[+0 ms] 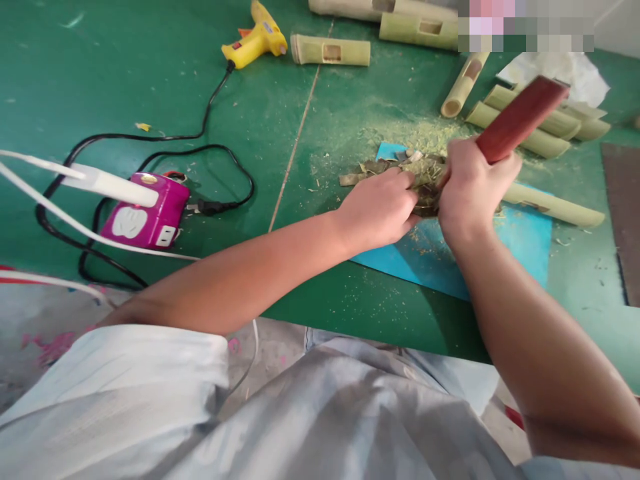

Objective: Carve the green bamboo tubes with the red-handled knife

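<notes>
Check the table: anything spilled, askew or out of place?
Yes. Pale shavings are strewn over the green table beyond the left hand, some on the blue sheet, so the surface looks messy. A black plug lies beside the magenta power block, prongs exposed, so it seems unplugged.

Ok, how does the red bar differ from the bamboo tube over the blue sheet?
The red bar is dark, the bamboo tube pale green. The red bar is boxy, the bamboo tube rounded. The right hand grips the red bar; the bamboo tube partly overlaps the blue sheet. Both are long.
</notes>
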`<state>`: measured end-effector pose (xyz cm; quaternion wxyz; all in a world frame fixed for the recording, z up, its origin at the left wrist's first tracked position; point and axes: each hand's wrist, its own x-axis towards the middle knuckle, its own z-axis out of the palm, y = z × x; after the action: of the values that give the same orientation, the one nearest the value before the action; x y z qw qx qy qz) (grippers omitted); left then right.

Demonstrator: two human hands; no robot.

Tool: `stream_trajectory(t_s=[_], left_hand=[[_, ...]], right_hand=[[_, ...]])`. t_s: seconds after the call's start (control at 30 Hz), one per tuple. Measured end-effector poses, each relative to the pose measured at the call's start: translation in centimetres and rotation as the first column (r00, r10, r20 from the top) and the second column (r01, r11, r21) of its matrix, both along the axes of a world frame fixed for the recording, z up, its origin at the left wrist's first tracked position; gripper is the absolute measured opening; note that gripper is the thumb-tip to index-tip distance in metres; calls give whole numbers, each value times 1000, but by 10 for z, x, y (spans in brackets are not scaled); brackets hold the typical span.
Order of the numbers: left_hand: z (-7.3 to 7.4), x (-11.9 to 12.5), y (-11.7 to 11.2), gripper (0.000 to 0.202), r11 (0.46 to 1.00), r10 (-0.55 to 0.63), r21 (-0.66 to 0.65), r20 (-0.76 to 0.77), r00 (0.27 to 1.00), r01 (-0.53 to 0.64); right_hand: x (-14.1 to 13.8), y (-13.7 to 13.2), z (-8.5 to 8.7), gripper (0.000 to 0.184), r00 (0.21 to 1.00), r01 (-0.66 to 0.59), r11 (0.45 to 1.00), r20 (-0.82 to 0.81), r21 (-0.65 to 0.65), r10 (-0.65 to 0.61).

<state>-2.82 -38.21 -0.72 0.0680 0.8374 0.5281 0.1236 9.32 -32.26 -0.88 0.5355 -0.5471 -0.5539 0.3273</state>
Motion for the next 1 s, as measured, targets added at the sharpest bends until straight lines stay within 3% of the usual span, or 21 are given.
stream_trajectory(t_s=[0.2, 0.53, 0.7, 0.8, 0.9, 1.0], left_hand=[[0, 1, -2, 26, 1000, 4, 9, -4, 1000, -4], [-3, 0, -2, 22, 999, 7, 51, 26, 1000, -9], [-4, 2, -1, 24, 999, -4, 47, 14, 1000, 4], [-5, 1, 0, 26, 999, 7, 49, 14, 1000, -7], [-6, -2, -1, 26, 997, 4, 76, 8, 1000, -5], [-7, -4, -3, 26, 992, -12, 126, 17, 1000, 10]], right_hand=[[3, 2, -6, 28, 989, -105, 994, -109, -26, 102], [4, -2, -2, 29, 997, -53, 997, 63, 58, 50], [-2, -1, 5, 36, 996, -68, 996, 62, 63, 64], [-4, 5, 3, 37, 1000, 4, 996, 4, 84, -4], [-6, 10, -1, 35, 990, 18, 985, -141, 174, 7], [-6, 10, -1, 35, 978, -3, 983, -202, 185, 41]])
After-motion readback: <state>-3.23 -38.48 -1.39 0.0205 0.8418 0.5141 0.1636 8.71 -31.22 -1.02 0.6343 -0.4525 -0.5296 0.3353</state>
